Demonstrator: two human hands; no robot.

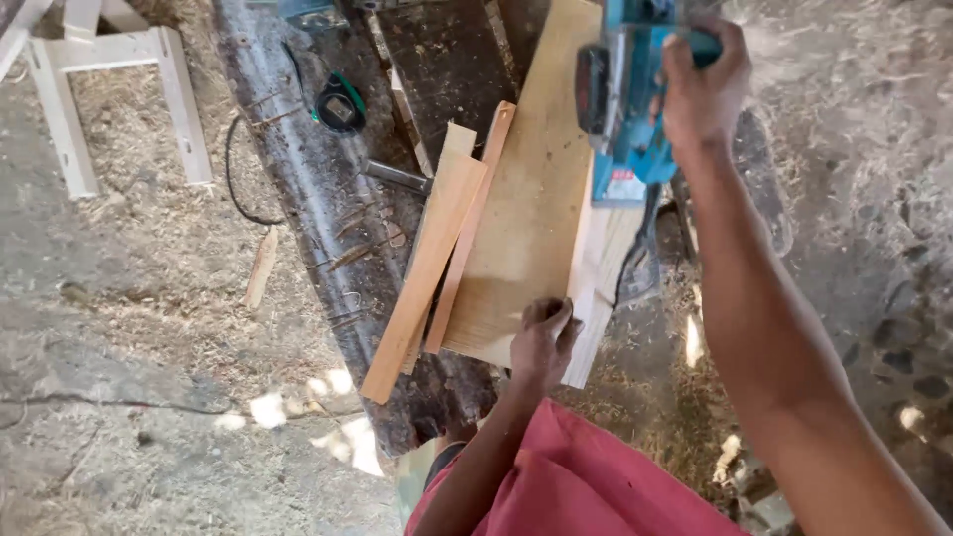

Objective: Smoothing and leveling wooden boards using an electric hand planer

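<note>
Firmly, right hand round teal planer; left hand clenched on smooth plank.

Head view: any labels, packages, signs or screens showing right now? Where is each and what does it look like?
Label on the teal power planer: small rectangular sticker low on the tool's body, white with red, above the wide board; the right hand grips the tool.
Tape measure: black and green case on the dark bench; its face is too small to tell.
No packages, signs or screens.

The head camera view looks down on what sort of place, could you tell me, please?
Probably a rough woodworking shop: a right hand holds a blue power planer over a wide board, with sawdust on the ground.
</note>
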